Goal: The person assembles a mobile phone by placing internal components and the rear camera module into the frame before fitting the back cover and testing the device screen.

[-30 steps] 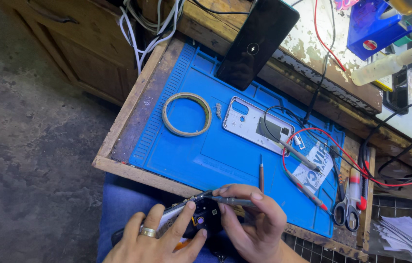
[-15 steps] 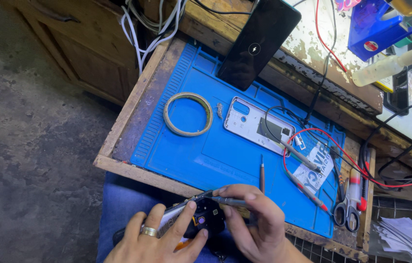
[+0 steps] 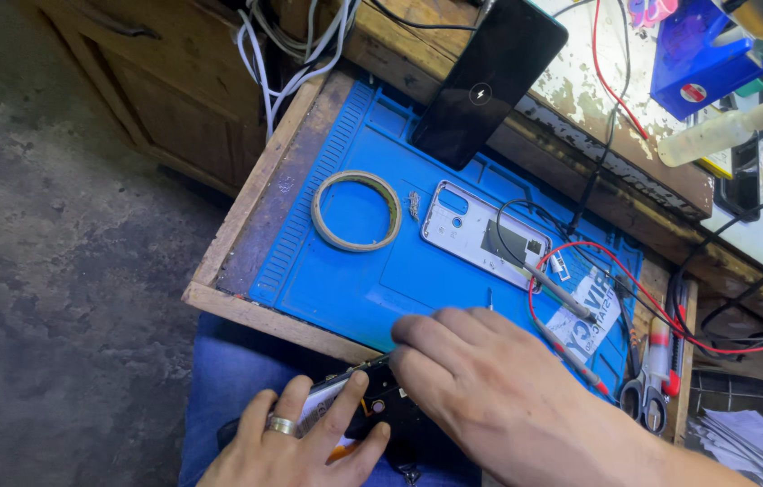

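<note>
Black opened phone (image 3: pixel 372 410) under left hand (image 3: pixel 295 446) fingers, right hand (image 3: pixel 480 388) beside

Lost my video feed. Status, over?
Left hand grips opened phone on lap. Right hand flat over its top edge. Tape ring, probes lie apart on blue mat.

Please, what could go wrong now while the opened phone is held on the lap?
The opened phone rests on the lap, off the blue mat, held by the left hand; it might slip. The right hand lies close to the red probe wire and could snag it. Small screws, if loose, may fall to the floor.
</note>
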